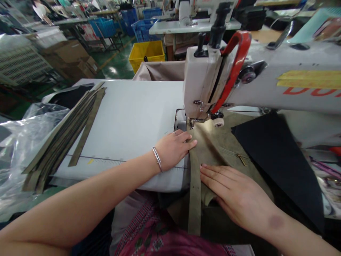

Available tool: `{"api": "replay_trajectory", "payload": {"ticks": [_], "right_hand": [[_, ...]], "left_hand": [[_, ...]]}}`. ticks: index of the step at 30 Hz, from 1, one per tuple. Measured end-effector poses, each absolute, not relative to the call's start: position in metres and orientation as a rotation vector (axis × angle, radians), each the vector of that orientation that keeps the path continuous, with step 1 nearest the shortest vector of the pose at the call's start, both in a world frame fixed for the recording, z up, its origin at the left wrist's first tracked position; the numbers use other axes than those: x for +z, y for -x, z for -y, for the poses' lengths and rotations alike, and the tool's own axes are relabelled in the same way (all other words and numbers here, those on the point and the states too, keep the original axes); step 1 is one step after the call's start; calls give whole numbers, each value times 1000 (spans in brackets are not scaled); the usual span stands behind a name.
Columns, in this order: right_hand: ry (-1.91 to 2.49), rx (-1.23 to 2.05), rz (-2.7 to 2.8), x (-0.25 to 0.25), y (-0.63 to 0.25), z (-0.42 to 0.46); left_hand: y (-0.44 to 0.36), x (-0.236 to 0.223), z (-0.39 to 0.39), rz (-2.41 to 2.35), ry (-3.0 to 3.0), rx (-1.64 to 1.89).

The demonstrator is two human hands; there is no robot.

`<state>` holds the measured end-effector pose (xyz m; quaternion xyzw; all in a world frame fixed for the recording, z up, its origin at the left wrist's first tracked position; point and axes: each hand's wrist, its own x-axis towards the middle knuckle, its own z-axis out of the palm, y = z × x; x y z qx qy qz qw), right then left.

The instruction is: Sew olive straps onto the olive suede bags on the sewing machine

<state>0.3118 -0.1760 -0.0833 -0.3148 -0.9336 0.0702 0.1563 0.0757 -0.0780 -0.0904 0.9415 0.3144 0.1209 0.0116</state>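
Note:
An olive fabric strip (195, 185) runs from the presser foot (192, 123) of the sewing machine (199, 81) down over the table's front edge. My left hand (173, 149) is closed on the strip just in front of the foot, thumb and fingers pinching its left edge. Flat on the olive fabric piece (213, 142) beside the strip lies my right hand (237, 195), its fingers stretched out toward the strip. The fabric has a zipper with a brass pull (242, 159), and part of it is hidden beneath my right hand.
Stacked olive strips (69, 131) lie on the left of the white table (133, 110), beside clear plastic (34, 131). A black fabric piece (277, 160) rests on the right. Behind the table are a yellow bin (147, 53), blue crates (102, 27) and cardboard boxes (66, 57).

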Motion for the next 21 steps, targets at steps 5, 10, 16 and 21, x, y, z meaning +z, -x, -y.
{"api": "replay_trajectory", "payload": {"ticks": [5,10,16,21], "right_hand": [[875,202,2665,-85,-310,159],[871,194,2653,-87,-309,147],[898,155,2645,-97,-312,146],[884,149,2630,-106,-316,146]], "left_hand": [[-77,-96,59,-992,-2928,437],[-81,-93,42,-1032,-2860,428],[-46,-99,162,-1212,-2462,771],[-9,-171,290,-1710,-2155,709]]}}
